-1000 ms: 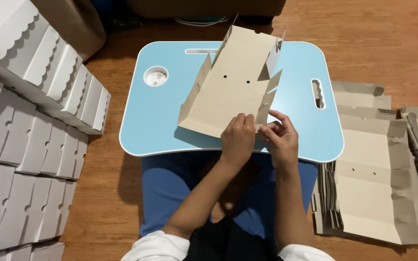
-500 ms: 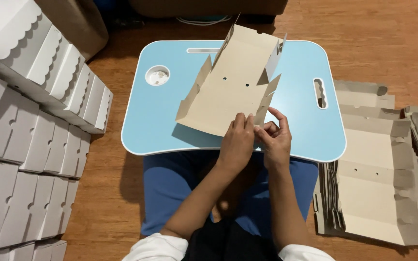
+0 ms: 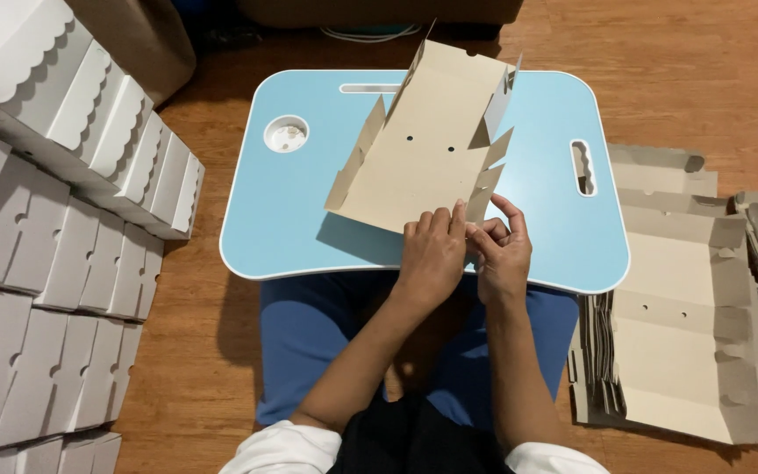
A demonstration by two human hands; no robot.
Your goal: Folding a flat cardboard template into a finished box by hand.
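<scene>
While stacks of finished white scalloped boxes (image 3: 63, 202) sit at far left, the half-folded cardboard box blank (image 3: 423, 140) lies on the blue lap tray (image 3: 291, 219). Left hand (image 3: 432, 254) presses its near edge; right hand (image 3: 502, 254) pinches the corner flap. Light, bendable board (creases easily): grip near folds. Flat blanks (image 3: 686, 325) lie at right.

Folded white boxes (image 3: 63, 219) stacked left; flat cardboard blanks (image 3: 686, 325) piled right; wooden floor (image 3: 704, 79).

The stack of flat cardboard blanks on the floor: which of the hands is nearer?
Right. The right hand is at the lap desk's near edge, closer to the stack of flat cardboard blanks; the left hand lies beyond it.
</scene>
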